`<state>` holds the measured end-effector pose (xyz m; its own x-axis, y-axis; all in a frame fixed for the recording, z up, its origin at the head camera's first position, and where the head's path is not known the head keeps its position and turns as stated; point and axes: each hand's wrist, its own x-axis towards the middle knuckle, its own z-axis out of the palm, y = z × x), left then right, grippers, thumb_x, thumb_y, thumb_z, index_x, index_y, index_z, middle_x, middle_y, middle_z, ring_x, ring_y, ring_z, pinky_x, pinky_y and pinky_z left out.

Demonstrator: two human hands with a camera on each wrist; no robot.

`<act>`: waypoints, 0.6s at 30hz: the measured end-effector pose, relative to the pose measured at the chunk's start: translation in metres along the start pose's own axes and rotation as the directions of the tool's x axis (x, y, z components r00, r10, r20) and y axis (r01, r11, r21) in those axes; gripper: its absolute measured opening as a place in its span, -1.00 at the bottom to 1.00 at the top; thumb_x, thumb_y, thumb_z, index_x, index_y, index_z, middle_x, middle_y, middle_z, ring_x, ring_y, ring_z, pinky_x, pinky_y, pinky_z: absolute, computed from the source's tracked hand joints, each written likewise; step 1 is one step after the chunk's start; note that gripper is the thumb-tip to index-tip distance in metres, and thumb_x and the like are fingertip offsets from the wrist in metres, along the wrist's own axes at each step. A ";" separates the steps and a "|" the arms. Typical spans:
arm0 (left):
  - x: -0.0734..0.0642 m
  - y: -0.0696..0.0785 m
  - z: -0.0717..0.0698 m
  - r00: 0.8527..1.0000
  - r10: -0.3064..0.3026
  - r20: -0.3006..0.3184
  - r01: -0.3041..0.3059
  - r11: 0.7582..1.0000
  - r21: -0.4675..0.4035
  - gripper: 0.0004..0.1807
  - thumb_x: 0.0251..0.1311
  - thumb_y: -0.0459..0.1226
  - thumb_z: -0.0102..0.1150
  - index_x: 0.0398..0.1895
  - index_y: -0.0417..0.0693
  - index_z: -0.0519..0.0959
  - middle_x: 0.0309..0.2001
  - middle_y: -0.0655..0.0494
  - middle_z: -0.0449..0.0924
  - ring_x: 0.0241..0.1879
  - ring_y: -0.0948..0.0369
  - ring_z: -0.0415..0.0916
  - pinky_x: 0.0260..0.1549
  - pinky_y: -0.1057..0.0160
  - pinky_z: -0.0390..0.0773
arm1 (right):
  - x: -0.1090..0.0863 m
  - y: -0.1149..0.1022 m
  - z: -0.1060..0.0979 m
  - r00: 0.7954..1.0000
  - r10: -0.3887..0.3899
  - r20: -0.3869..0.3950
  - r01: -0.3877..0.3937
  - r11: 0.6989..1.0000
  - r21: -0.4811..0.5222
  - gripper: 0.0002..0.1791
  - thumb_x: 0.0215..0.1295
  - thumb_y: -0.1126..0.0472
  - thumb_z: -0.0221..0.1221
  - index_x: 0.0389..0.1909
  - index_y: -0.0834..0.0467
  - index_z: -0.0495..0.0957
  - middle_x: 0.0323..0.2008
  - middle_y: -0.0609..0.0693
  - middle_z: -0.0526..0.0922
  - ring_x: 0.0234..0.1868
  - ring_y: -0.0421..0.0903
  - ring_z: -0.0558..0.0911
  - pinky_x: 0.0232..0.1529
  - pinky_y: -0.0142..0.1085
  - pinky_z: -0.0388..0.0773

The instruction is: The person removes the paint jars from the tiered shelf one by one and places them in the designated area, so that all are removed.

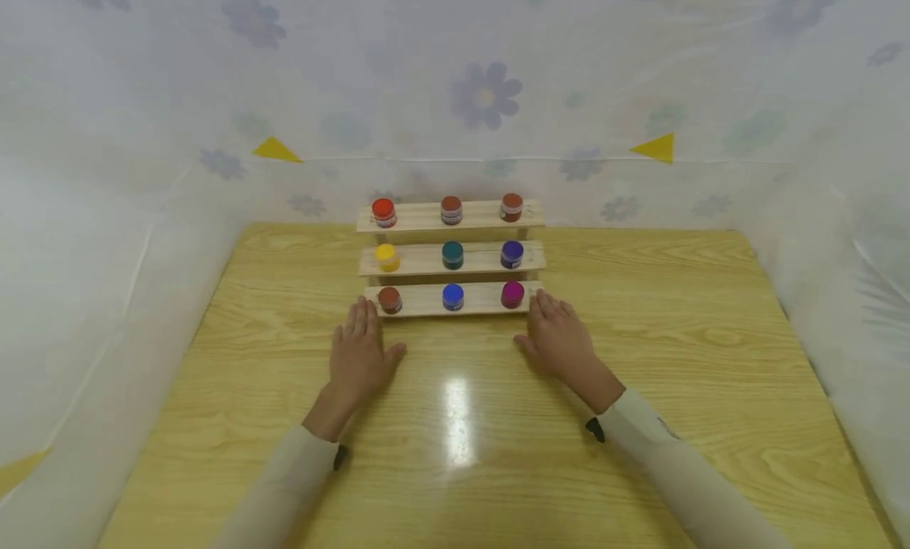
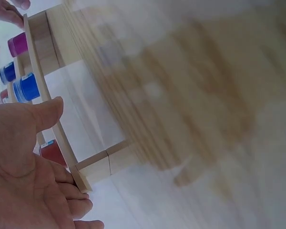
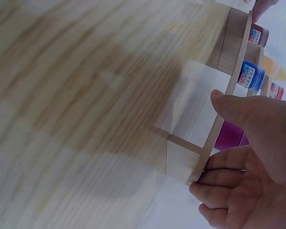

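A three-step wooden rack (image 1: 483, 298) stands at the back of the table, with three small jars on each step. On the lowest step sit a brown jar (image 1: 389, 300), a blue jar (image 1: 453, 297) and a magenta jar (image 1: 513, 295). The middle step bears a yellow jar (image 1: 387, 257), a teal jar (image 1: 452, 255) and a dark purple-blue jar (image 1: 512, 254). My left hand (image 1: 359, 359) touches the rack's front left end, fingers extended and thumb apart. Opposite it, my right hand (image 1: 562, 336) touches the front right end, its fingers only slightly bent.
On the top step are a red jar (image 1: 384, 212) and two reddish-brown jars, one in the middle (image 1: 451, 210). Behind the wood-grain table (image 1: 455, 494) hangs a pale flowered sheet (image 1: 398, 83) with yellow triangles. Similar sheeting borders both sides.
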<state>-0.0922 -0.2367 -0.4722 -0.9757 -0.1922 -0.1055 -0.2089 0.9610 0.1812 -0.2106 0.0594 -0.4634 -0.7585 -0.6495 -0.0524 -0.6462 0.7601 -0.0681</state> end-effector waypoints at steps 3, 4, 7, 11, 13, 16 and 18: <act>0.002 0.004 0.001 1.000 0.004 0.000 -0.004 1.000 -0.004 -0.03 0.30 0.16 -0.07 0.45 -0.37 -0.15 0.48 -0.27 -0.24 0.48 -0.16 -0.18 0.34 -0.23 0.06 | -0.003 0.003 0.001 1.000 0.009 -0.008 -0.009 1.000 0.003 -0.21 0.33 -0.12 0.08 0.28 0.47 0.24 0.33 0.37 0.25 0.35 0.23 0.29 0.35 0.06 0.21; 0.003 0.006 0.002 1.000 0.007 0.004 -0.007 1.000 -0.004 -0.03 0.31 0.16 -0.07 0.45 -0.37 -0.16 0.48 -0.27 -0.25 0.48 -0.16 -0.18 0.34 -0.23 0.06 | -0.005 0.005 0.001 1.000 0.016 -0.010 -0.016 1.000 0.000 -0.21 0.33 -0.12 0.08 0.29 0.46 0.24 0.33 0.36 0.25 0.35 0.23 0.29 0.35 0.06 0.21; 0.005 0.011 0.003 1.000 0.007 0.019 -0.006 1.000 -0.014 -0.02 0.30 0.16 -0.07 0.46 -0.36 -0.18 0.48 -0.26 -0.27 0.48 -0.15 -0.20 0.35 -0.22 0.03 | -0.009 0.009 0.002 1.000 0.021 -0.019 -0.021 1.000 -0.021 -0.20 0.32 -0.13 0.08 0.29 0.45 0.25 0.32 0.35 0.26 0.34 0.22 0.31 0.34 0.05 0.23; 0.007 0.016 0.005 1.000 0.008 0.029 -0.007 0.999 -0.033 -0.02 0.30 0.15 -0.06 0.46 -0.35 -0.18 0.49 -0.24 -0.29 0.49 -0.13 -0.21 0.36 -0.21 0.00 | -0.014 0.013 0.002 0.999 0.028 -0.027 -0.029 0.999 -0.031 -0.20 0.31 -0.13 0.10 0.28 0.45 0.26 0.32 0.35 0.28 0.33 0.22 0.33 0.33 0.05 0.25; 0.007 0.018 0.005 1.000 0.013 0.028 -0.012 0.999 -0.043 -0.02 0.30 0.14 -0.05 0.46 -0.35 -0.18 0.49 -0.24 -0.29 0.49 -0.14 -0.22 0.37 -0.22 -0.01 | -0.015 0.015 0.003 0.999 0.036 -0.024 -0.036 0.999 -0.021 -0.20 0.31 -0.13 0.10 0.28 0.45 0.26 0.32 0.35 0.28 0.34 0.22 0.32 0.33 0.06 0.24; 0.008 0.021 0.005 0.999 0.026 0.020 -0.025 0.998 -0.053 -0.03 0.30 0.14 -0.05 0.46 -0.35 -0.18 0.49 -0.24 -0.28 0.49 -0.14 -0.21 0.36 -0.22 -0.01 | -0.018 0.018 0.003 0.999 0.042 -0.030 -0.042 0.999 -0.012 -0.20 0.31 -0.13 0.10 0.28 0.45 0.25 0.32 0.36 0.27 0.34 0.23 0.32 0.32 0.07 0.24; 0.008 0.025 0.004 0.999 0.036 0.017 -0.035 0.998 -0.061 -0.03 0.30 0.13 -0.04 0.46 -0.35 -0.17 0.49 -0.24 -0.28 0.49 -0.13 -0.20 0.36 -0.22 0.00 | -0.020 0.021 0.003 0.998 0.046 -0.038 -0.047 0.999 -0.007 -0.20 0.31 -0.13 0.10 0.28 0.46 0.25 0.31 0.36 0.28 0.33 0.23 0.32 0.32 0.08 0.24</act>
<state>-0.1047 -0.2139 -0.4721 -0.9812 -0.1543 -0.1160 -0.1787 0.9532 0.2439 -0.2083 0.0884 -0.4670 -0.7903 -0.6125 -0.0172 -0.6108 0.7896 -0.0591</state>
